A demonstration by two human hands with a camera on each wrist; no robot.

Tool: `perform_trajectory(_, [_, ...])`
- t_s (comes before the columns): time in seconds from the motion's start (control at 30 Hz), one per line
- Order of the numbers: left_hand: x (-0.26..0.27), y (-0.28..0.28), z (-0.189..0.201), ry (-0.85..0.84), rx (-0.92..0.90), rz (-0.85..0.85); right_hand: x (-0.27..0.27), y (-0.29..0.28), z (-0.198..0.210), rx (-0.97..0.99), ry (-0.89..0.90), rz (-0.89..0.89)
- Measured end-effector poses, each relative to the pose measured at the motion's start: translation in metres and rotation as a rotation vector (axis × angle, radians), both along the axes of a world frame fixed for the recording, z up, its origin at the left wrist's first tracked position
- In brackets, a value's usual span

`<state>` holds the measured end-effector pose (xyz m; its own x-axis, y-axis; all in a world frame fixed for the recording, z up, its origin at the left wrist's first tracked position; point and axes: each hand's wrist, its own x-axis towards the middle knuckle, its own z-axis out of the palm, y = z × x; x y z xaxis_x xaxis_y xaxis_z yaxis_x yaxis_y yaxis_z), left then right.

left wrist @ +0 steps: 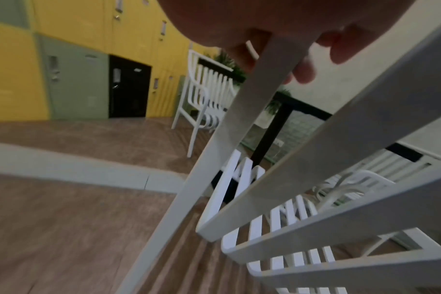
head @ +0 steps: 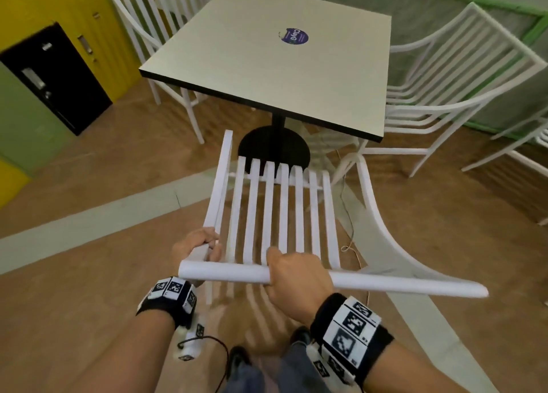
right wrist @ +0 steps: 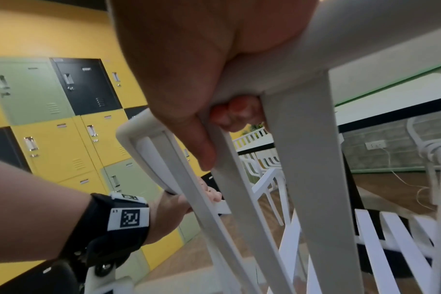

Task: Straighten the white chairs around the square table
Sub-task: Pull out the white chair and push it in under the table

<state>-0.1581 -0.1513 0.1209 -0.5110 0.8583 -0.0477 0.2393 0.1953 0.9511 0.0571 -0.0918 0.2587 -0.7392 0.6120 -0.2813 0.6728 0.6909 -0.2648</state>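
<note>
Gripping chair point(head: 278, 215), fingers point(head: 274, 255) curled

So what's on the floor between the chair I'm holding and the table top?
In the head view, the table's black round base and post stand between the held chair and the square table top; otherwise only wooden floor.

A round purple sticker point(head: 293, 36) on the tabletop point(head: 252, 63) reads "ClayG"; its smaller print is too small to read.
</note>
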Motion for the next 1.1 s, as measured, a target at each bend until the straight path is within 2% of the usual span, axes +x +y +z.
perform_trajectory(0.07, [0.0, -0.007, -0.011, -0.098, -0.058, 0.119, -0.012, -0.005, -0.013, -0.009, -0.025, 0.005])
perform_trajectory(0.1, [0.001, -0.011, -0.009, -0.135, -0.176, 0.11, -0.019, -0.009, -0.019, -0.016, -0.039, 0.009])
perform_trajectory(0.17, [-0.004, -0.021, -0.017, -0.071, -0.319, 0.043, -0.032, -0.017, -0.032, -0.028, -0.071, 0.014])
perform_trajectory(0.2, [-0.005, -0.026, -0.021, -0.098, -0.367, 0.034, -0.038, -0.021, -0.038, -0.031, -0.084, 0.013])
perform_trajectory(0.27, [-0.004, -0.036, -0.019, -0.161, -0.582, 0.027, -0.047, -0.025, -0.049, -0.041, -0.091, -0.009])
perform_trajectory(0.3, [-0.002, -0.041, -0.015, -0.091, -0.655, 0.072, -0.052, -0.025, -0.053, -0.04, -0.087, -0.022])
perform_trajectory(0.33, [0.0, -0.045, -0.015, 0.025, -0.65, 0.115, -0.056, -0.023, -0.056, -0.035, -0.079, -0.03])
perform_trajectory(0.4, [0.009, -0.056, -0.007, 0.177, -0.646, 0.09, -0.06, -0.02, -0.058, -0.026, -0.065, -0.022])
perform_trajectory(0.5, [0.035, -0.07, 0.023, 0.304, -0.729, -0.142, -0.05, -0.014, -0.058, -0.082, 0.016, 0.001])
perform_trajectory(0.57, [0.055, -0.075, 0.051, 0.393, -0.623, -0.333, -0.025, -0.008, -0.056, -0.117, 0.052, -0.026])
perform_trajectory(0.63, [0.07, -0.072, 0.085, 0.405, -0.499, -0.491, 0.011, 0.003, -0.053, -0.097, 0.034, -0.069])
perform_trajectory(0.7, [0.078, -0.062, 0.106, 0.441, -0.41, -0.568, 0.048, 0.016, -0.05, -0.062, -0.021, -0.117])
perform_trajectory(0.83, [0.087, -0.026, 0.115, 0.699, -0.258, -0.6, 0.099, 0.034, -0.05, -0.041, -0.15, -0.177])
perform_trajectory(0.93, [0.084, 0.005, 0.099, 0.896, -0.461, -0.691, 0.112, 0.037, -0.053, -0.032, -0.243, -0.209])
perform_trajectory(1.03, [0.078, 0.018, 0.091, 0.947, -0.723, -0.783, 0.106, 0.038, -0.055, -0.008, -0.325, -0.153])
perform_trajectory(1.1, [0.072, 0.019, 0.089, 0.983, -0.771, -0.836, 0.1, 0.036, -0.056, 0.01, -0.342, -0.129])
